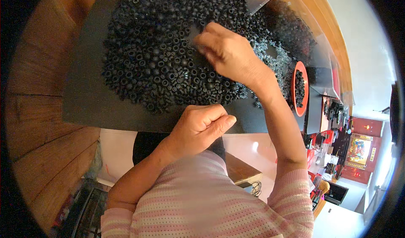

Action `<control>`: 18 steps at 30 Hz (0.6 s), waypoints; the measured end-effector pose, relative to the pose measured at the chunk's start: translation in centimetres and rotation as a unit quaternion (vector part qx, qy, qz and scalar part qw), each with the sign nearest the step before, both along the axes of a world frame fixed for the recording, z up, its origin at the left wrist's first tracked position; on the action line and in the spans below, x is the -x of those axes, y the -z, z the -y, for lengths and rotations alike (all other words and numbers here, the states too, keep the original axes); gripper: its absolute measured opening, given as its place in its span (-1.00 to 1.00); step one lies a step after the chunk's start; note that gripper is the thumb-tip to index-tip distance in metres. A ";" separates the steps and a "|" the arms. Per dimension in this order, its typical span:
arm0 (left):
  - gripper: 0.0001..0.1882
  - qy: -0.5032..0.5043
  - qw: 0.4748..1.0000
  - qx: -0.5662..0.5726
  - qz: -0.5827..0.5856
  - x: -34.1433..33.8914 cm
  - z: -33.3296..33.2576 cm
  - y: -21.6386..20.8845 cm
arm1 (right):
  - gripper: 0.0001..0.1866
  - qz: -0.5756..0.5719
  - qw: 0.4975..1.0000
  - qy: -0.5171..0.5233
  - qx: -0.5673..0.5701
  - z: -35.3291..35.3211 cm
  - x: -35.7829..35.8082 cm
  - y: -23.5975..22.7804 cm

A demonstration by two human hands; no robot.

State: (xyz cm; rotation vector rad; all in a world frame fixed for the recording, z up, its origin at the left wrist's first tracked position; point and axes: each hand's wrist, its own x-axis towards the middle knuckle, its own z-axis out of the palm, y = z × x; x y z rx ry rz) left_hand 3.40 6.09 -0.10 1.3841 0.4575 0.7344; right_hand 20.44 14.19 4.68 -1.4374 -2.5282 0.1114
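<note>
A wide pile of small black round parts (147, 62), many ring-shaped with a hole, covers much of the dark tabletop (84, 98). My right hand (230, 52) hangs over the middle of this pile, its fingers bent down and smeared by motion. Whether anything is between those fingers I cannot make out. Close to the table's near edge, my left hand (198, 126) is closed into a fist with the thumb along the top; its contents, if any, are hidden. Beyond the right wrist lies a heap of small silvery metal pieces (274, 62).
An orange-red bowl (294, 98) with black parts stands at the right. Clear plastic bins (322, 60) line the far right, one holding more dark parts. A wooden plank surface (38, 119) lies to the left. Below the table is a brown wooden box (240, 168).
</note>
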 end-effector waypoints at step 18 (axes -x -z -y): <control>-0.71 0.018 1.000 -0.004 -0.022 -0.3 -0.3 -0.1 | -0.80 -0.007 0.998 0.065 0.021 1.8 -2.5 -0.1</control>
